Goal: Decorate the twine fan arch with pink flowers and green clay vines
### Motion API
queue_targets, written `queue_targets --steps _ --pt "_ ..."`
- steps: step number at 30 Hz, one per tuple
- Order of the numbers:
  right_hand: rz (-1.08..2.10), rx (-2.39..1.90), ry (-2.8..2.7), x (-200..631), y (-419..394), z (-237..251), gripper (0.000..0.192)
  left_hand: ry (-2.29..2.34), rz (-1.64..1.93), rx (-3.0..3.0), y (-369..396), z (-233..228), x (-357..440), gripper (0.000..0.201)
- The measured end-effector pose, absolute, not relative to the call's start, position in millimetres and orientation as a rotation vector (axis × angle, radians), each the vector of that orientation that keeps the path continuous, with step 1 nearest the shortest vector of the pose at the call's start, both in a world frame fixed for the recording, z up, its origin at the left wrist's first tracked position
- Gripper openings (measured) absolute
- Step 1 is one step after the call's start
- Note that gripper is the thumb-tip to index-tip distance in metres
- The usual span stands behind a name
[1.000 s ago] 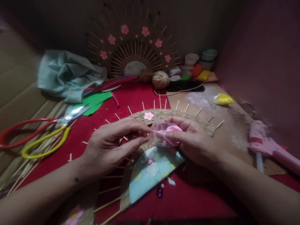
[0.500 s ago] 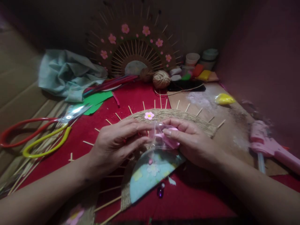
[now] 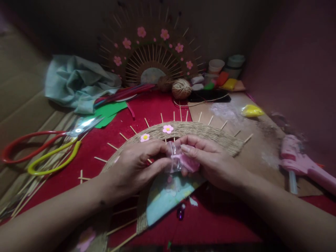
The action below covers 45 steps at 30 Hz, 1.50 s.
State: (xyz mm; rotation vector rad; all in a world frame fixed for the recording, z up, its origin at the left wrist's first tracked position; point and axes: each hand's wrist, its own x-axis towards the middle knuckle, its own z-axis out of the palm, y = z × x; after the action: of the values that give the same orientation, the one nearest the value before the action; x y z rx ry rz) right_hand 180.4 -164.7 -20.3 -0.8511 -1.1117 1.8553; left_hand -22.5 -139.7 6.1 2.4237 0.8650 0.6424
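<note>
I count two hands at work, my left hand [image 3: 136, 164] and my right hand [image 3: 212, 161], meeting on one small clear bag [image 3: 176, 158] of pink material. Two woven fans are in view: one lying flat under my hands [image 3: 199, 131] and one standing upright at the back [image 3: 152, 52]. The flat fan carries two pink flowers [image 3: 167, 129]. I see one pair of scissors [image 3: 47, 150], one ball of twine [image 3: 181, 88], one pink glue gun [image 3: 301, 162], one crumpled cloth [image 3: 76, 82] and one yellow lump [image 3: 251, 111].
</note>
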Motion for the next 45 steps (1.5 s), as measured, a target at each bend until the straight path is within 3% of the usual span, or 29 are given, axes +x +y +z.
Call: queue_targets --steps 5,11,17,22,35,45 --pt "1.848 -0.873 -1.11 179.8 -165.1 -17.1 0.019 0.796 0.757 2.419 -136.3 -4.1 -21.2 0.008" --pt "1.786 -0.96 -1.131 177.7 -164.0 -13.5 0.021 0.783 0.655 2.568 -137.5 -1.0 -22.9 0.013" --pt "1.784 -0.977 -1.156 177.6 -164.5 -12.2 0.021 0.8 0.721 2.641 -137.2 -1.2 -22.3 0.003" --pt "1.765 -0.952 -1.244 177.0 -165.8 -10.1 0.019 0.853 0.829 2.761 -134.8 -3.8 -23.0 0.011" --pt "1.421 -1.077 -1.535 175.4 -165.1 -9.0 0.015 0.927 0.68 2.21 -139.9 3.5 -8.5 0.014" --pt "1.388 -1.079 -1.578 175.1 -168.5 -6.1 0.015 1.005 0.745 2.128 -141.1 5.6 -8.7 0.01"
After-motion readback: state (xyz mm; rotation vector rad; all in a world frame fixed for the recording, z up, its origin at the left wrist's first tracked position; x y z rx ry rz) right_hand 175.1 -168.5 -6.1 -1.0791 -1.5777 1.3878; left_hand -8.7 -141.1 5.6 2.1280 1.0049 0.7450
